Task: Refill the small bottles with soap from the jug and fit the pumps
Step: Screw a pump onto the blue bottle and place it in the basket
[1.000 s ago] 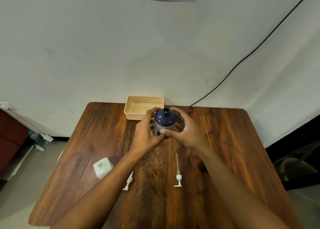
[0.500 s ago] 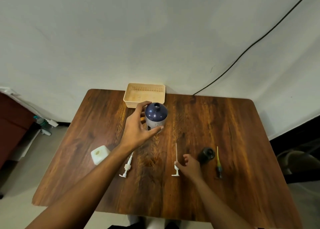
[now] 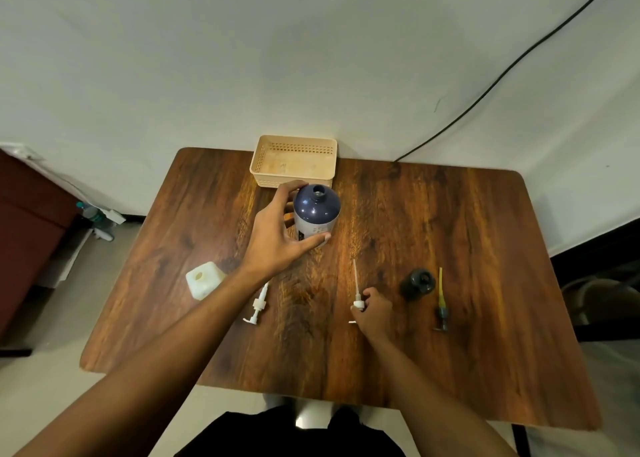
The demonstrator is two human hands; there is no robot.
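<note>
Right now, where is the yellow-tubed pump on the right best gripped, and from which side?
Pinch the yellow-tubed pump at its dark collar, coming from above with fingers across it. It lies flat, its slim tube pointing away from the person and its head nearest them. The tube would likely flex if gripped.

The left hand [image 3: 277, 235] gripped an upright dark blue round plastic bottle [image 3: 317, 210], its neck open. The right hand [image 3: 374, 313] pinched a white plastic pump [image 3: 356, 283] lying on the brown wooden table [image 3: 450, 231]. Beyond the left grip sat a beige perforated plastic basket [image 3: 294, 167]; just right of the right grip, a small black bottle [image 3: 417, 283].
</note>
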